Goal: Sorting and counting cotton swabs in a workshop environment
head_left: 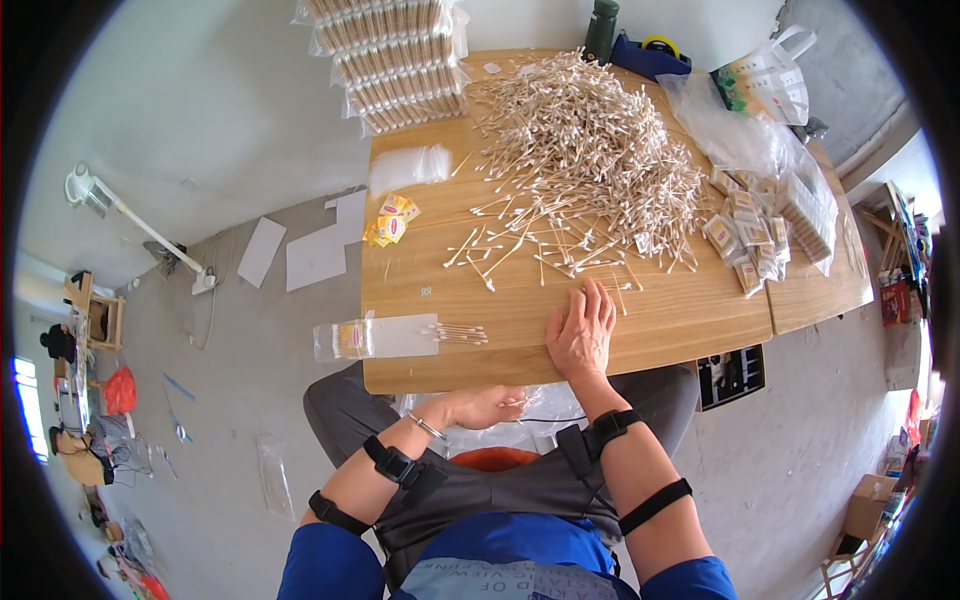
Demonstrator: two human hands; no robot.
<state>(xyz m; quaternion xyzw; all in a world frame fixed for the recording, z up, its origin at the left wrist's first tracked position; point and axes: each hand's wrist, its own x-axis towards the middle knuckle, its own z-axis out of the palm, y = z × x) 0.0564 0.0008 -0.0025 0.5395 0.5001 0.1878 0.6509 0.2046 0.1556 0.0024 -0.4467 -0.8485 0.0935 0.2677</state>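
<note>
White cotton swab pile (590, 140) heaped on wooden table (690, 318). Right hand (583, 338) laid palm-down just nearside of pile, fingers extended, nothing seen clamped; underside hidden. Left hand (482, 406) held farther nearside of pile, toward its left end, fingertips apparently pinched together on few swabs (519, 402). Small bunch (460, 333) laid nearside and left of pile, partly on white card (405, 335). Probably best: stems gathered lightly, kept parallel, heads aligned, cotton left unpressed.
</note>
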